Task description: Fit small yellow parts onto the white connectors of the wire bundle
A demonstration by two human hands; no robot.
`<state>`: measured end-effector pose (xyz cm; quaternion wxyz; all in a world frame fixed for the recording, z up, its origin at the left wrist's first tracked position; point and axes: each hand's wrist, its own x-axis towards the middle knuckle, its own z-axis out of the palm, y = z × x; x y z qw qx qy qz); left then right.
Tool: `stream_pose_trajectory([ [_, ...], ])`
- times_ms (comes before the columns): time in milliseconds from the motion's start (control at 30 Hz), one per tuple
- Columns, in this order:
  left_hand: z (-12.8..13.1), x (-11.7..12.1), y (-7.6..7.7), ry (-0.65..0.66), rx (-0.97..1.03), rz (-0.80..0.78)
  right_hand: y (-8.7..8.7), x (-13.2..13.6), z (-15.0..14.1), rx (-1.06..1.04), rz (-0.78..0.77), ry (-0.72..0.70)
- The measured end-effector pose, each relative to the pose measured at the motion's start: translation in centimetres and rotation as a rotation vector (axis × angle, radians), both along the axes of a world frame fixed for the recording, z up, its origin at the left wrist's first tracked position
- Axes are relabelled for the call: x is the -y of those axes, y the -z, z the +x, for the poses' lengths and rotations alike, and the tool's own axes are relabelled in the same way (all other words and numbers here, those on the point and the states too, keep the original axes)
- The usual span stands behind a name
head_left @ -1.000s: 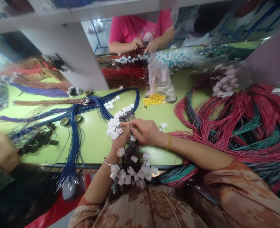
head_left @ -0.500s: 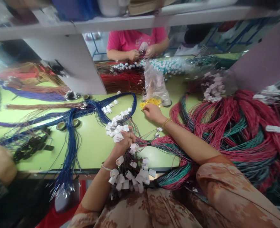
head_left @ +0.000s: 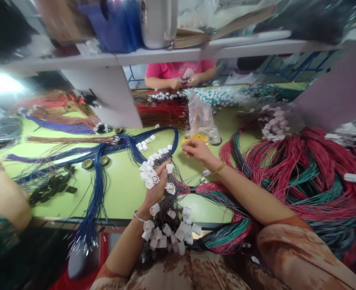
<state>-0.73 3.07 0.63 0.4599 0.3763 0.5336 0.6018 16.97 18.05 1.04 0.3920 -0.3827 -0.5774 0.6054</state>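
My left hand point(head_left: 156, 186) is closed round a bundle of thin wires with white connector plugs point(head_left: 149, 174) at their ends. More white plugs point(head_left: 170, 231) from the same bundle hang below my wrist over the table edge. My right hand point(head_left: 197, 150) is further out, fingers pinched together just in front of a small heap of yellow parts point(head_left: 197, 138). What the fingertips hold is too small to see. A thick mass of red and teal wires point(head_left: 289, 177) runs under my right forearm.
A clear plastic bag point(head_left: 201, 117) stands behind the yellow heap. Blue wire bundles point(head_left: 99, 161), two tape rolls point(head_left: 87, 163) and black parts point(head_left: 49, 187) lie left on the green table point(head_left: 120, 189). A person in pink point(head_left: 178, 74) works opposite. Someone's arm point(head_left: 3, 197) is at far left.
My right hand left the bundle in my left hand and reached out to the yellow heap, then drew back slightly. My left hand kept its grip and the view tilted up.
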Motion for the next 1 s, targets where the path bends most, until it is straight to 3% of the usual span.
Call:
stream_pose_trajectory([
  [200,-0.2,0.0,0.3,0.096,0.050,-0.023,-2.2,3.4,-1.4,-0.278,-0.241,-0.167],
  [400,-0.3,-0.2,0.7,0.075,0.044,-0.026,-2.6,4.5,-1.6,-0.370,-0.375,-0.234],
  [667,0.2,0.0,-0.4,0.068,0.095,0.000,-2.5,5.0,-1.7,-0.356,-0.436,-0.236],
  [1000,-0.2,0.0,0.5,0.081,0.081,-0.015,-2.6,5.2,-1.6,-0.330,-0.456,-0.240],
])
